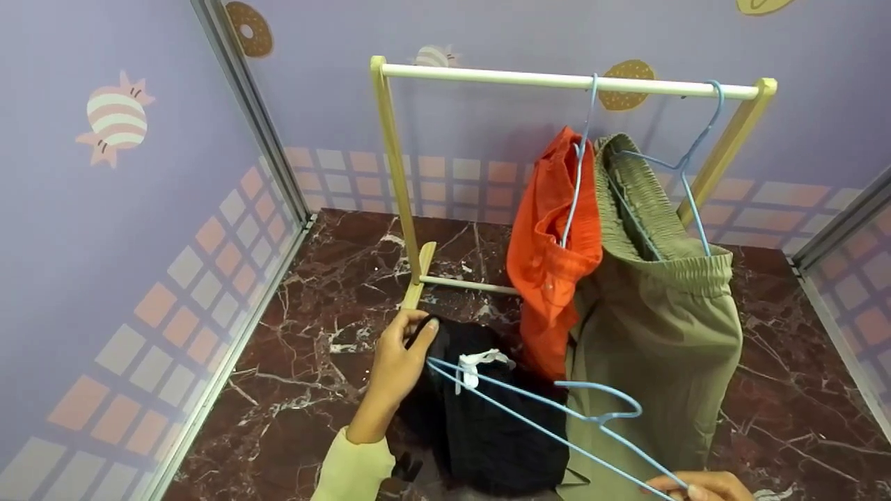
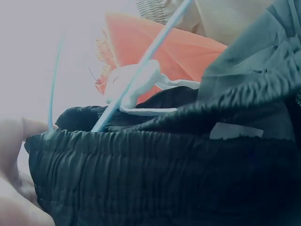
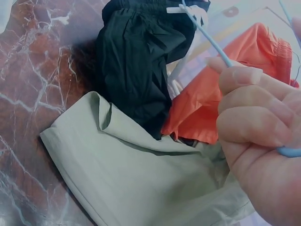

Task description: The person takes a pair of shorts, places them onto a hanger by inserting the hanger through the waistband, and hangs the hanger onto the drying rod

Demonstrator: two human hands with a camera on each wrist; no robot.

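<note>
My left hand [image 1: 404, 362] pinches the waistband of black pants [image 1: 508, 431] with a white drawstring [image 1: 480, 362]. In the left wrist view the gathered elastic waistband [image 2: 117, 174] stands spread, with a white label [image 2: 236, 130] inside. One end of a blue wire hanger [image 1: 529, 395] reaches into that waistband beside the left thumb. My right hand [image 1: 703, 485] grips the hanger's other end at the lower right; the right wrist view shows fingers curled round the blue wire [image 3: 211, 41]. The hanger's hook points up and left, over the olive pants.
A wooden rack with a white rail [image 1: 487, 75] stands against the patterned wall. Orange pants [image 1: 557, 257] and olive pants [image 1: 661, 334] hang from it on blue hangers, right of the black pants. Dark marbled floor [image 1: 299, 390] lies beneath; metal-framed panels close both sides.
</note>
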